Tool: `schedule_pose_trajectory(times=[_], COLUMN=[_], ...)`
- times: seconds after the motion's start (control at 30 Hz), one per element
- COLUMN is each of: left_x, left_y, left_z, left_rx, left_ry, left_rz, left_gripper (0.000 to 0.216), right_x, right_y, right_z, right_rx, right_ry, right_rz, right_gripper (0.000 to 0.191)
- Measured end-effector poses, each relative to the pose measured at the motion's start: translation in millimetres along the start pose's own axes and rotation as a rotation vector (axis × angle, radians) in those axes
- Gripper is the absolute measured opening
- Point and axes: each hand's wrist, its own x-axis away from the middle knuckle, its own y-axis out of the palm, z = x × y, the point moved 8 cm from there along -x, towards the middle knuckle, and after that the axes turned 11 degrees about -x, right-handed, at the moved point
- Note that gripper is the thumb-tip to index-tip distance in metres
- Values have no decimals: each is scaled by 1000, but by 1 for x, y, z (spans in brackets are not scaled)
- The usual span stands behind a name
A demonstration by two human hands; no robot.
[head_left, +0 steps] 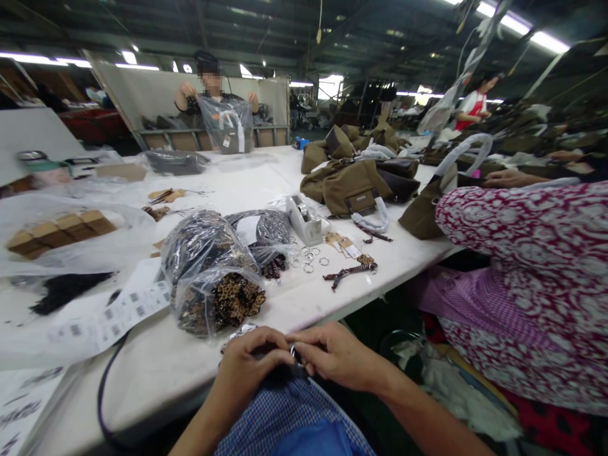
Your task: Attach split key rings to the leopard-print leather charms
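The person's right hand (335,354) has thumb and fingers pinched on a small, shiny silver metal piece (295,353), perhaps a ring, while the left hand (254,358) brings its thumb and forefinger close beside it, though whether they clamp anything cannot be told. The piece sits between the hands, above a lap covered in blue-checked cloth (285,411), just off the edge of the long white table (294,307). It should handle as light, stiff and rather slippery, hardly fragile, and is best taken by its rim with the fingertips.
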Motion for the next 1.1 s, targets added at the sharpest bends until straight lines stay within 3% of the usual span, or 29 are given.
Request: schedule_pose_trajectory(times=[0.17,0.33,0.43,0.6,0.7,0.77,0.87,0.97,1.1], left_x=[-2,-6,-10,-47,-90,-118,-145,-144,-105], left_y=[9,13,15,1,-12,-6,2,6,12], left_z=[-20,-20,-12,8,23,20,11,5,3], left_rx=[140,75,22,-144,-672,-1002,-1155,-1175,-1163], left_ry=[-218,-219,-188,-13,194,278,334,381,466], left_rz=[-47,52,114,94,118,16,-85,-109,-129], left_gripper=[11,13,14,24,28,32,25,26,41], right_x=[4,1,-2,-8,-9,-10,-11,-9,-3], right_y=[-1,-5,-13,-35,-52,-58,-60,-65,-73], right_z=[-14,2,17,38,43,43,43,47,58], right_rx=[212,260,154,-192,-338,-373,-368,-348,-360], right_ry=[-135,-155,-123,-32,-51,-63,-69,-69,-78], right_rz=[94,205,278,364,458,475,451,453,499], right_gripper=[31,38,41,44,43,41,40,40,40])
